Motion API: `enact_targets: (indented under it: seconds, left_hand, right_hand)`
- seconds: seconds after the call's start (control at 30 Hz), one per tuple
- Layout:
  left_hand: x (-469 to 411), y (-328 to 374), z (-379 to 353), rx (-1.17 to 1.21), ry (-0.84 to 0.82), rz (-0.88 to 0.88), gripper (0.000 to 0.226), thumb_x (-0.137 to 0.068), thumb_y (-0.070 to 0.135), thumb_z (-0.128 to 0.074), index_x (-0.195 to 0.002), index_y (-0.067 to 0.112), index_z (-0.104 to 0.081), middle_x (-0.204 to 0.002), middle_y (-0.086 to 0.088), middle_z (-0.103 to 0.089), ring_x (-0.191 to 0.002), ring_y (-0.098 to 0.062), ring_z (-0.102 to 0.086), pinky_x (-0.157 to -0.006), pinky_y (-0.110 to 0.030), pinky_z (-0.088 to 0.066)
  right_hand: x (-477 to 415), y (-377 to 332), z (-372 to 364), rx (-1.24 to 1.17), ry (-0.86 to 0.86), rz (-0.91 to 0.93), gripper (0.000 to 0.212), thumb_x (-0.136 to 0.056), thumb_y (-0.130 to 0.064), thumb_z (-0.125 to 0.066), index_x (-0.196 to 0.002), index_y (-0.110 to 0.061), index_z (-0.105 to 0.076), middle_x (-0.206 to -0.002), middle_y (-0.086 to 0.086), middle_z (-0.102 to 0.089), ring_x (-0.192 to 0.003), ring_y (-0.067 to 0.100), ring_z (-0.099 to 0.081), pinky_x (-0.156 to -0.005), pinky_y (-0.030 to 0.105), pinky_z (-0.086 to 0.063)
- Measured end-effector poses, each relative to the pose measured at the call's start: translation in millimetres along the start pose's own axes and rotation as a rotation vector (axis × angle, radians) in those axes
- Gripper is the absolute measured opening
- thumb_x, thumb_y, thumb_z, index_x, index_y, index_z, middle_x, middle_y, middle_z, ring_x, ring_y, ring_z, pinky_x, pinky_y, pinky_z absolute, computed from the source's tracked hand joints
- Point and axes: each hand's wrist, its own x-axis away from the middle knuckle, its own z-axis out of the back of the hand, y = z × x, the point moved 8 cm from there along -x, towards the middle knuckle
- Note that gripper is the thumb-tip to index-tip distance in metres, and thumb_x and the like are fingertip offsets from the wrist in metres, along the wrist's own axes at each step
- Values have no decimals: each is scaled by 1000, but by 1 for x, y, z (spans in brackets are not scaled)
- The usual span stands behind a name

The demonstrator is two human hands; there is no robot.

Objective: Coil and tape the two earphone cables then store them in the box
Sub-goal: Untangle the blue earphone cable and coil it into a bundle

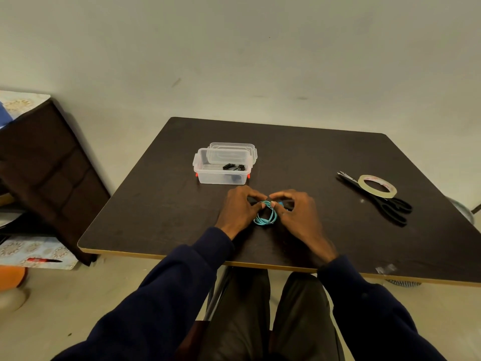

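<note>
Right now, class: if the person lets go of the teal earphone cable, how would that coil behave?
The teal cable looks thin and floppy, so its loops would probably spring loose; both hands, left hand and right hand, are pinching it. It likely weighs little. No tape shows on it.

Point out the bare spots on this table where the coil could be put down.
Bare table lies between the box and the tape on the scissors, and along the left edge beside the left hand. It is crowded right before the box, where both hands hold the blue coil.
</note>
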Motion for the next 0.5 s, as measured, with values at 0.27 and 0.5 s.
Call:
enact_targets:
  seconds: [0.27,0.5]
  left_hand:
    - [4,-14,9,129,82,68,16,-83,16,-81,-92,24,-70,-92,9,-70,-78,-4,-66,-66,-14,-50]
    - [4,-8,4,-46,0,93,38,-74,39,-87,-96,26,-59,-101,6,-58,-90,-8,-59,-78,-23,-54]
  right_hand:
    - [8,-27,12,174,-1,351,29,-88,-14,-53,-108,-14,-74,-108,3,-71,-104,16,-57,-89,29,-48]
    - [11,-31,0,373,-162,528,35,-80,4,-74,-112,-10,-73,-113,7,-69,-106,24,-57,-84,36,-52]
